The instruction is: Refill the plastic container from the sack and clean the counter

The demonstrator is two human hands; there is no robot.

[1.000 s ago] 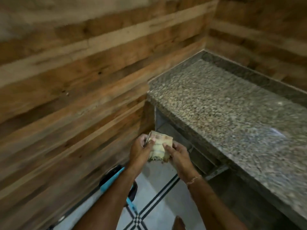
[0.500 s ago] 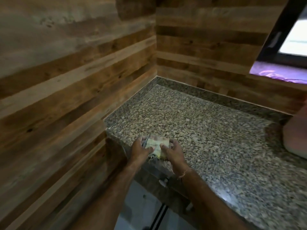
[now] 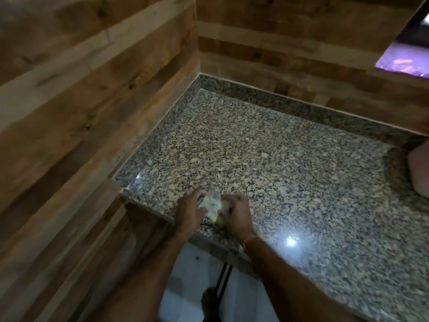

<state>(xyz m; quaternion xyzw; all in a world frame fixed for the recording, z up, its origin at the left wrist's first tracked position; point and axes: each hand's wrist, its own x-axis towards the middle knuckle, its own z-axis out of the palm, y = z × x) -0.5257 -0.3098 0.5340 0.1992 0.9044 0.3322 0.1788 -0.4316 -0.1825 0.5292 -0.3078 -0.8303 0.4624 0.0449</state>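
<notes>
Wood-plank walls (image 3: 92,94) are met in a corner by a speckled granite counter (image 3: 290,163). A pink shape (image 3: 420,170) is cut off at the counter's right edge, well apart from the hands. At the front edge a folded cloth (image 3: 212,201) is gripped between left hand (image 3: 189,211) and right hand (image 3: 237,214), fingers curled round its sides; contact with the stone cannot be told.

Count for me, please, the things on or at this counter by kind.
Hands: 2, the left hand and the right hand, both holding the cloth
Folded cloth: 1
Pinkish object at the right edge, partly out of view: 1
Total: 4
</notes>
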